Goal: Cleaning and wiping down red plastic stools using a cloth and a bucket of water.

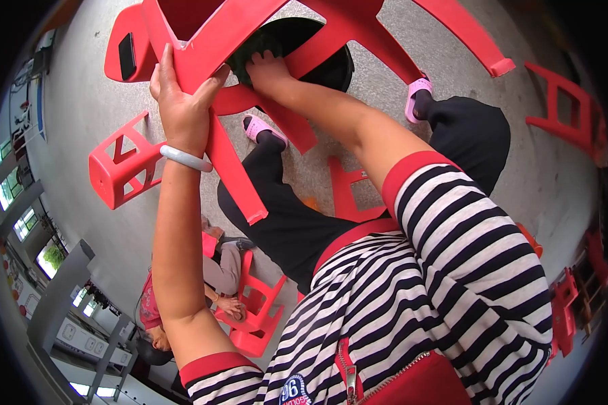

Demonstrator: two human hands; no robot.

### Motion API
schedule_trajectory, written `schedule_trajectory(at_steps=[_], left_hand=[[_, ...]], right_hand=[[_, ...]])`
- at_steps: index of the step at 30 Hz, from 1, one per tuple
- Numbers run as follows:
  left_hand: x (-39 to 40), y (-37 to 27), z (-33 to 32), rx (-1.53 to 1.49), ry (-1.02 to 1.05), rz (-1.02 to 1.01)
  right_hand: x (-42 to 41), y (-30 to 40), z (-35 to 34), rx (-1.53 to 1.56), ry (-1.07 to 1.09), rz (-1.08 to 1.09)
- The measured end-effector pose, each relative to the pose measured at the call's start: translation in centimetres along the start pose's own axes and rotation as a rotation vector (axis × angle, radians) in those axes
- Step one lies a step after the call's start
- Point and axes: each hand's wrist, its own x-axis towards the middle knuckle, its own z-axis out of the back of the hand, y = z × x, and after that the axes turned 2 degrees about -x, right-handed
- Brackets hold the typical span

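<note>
A large red plastic stool (207, 56) is held tilted before me, its legs splayed towards the camera. My left hand (185, 104) grips it near the top of one leg, fingers on one side and thumb on the other. A grey-white bangle (186, 158) is on that wrist. Through the stool's open frame my right hand (269, 73) reaches over a round black basin (340, 71). Its fingers rest on something dark green (245, 55) in the basin, too dark to name. Whether they grip it is unclear.
A phone (127, 56) lies on another red stool (112, 48). One more stool (106, 174) lies tipped on the concrete floor (81, 121). A seated person's hand (229, 306) is at a red stool (256, 334). Further stools (562, 129) stand at right.
</note>
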Motion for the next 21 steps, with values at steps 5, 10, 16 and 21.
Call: schedule_trajectory(at_steps=[5, 10, 16, 21], left_hand=[[0.0, 0.2, 0.1, 0.006, 0.008, 0.041], [0.7, 0.8, 0.4, -0.064, 0.014, 0.058], [-0.2, 1.4, 1.3, -0.105, 0.027, 0.103], [0.6, 2.2, 0.8, -0.136, 0.067, 0.056]], right_hand=[[-7.6, 2.0, 0.4, 0.335, 0.143, -0.148], [-8.0, 3.9, 5.6, 0.386, 0.034, 0.301], [-8.5, 10.1, 9.2, 1.244, -0.522, 0.17], [-6.8, 4.4, 0.1, 0.773, -0.179, -0.232]])
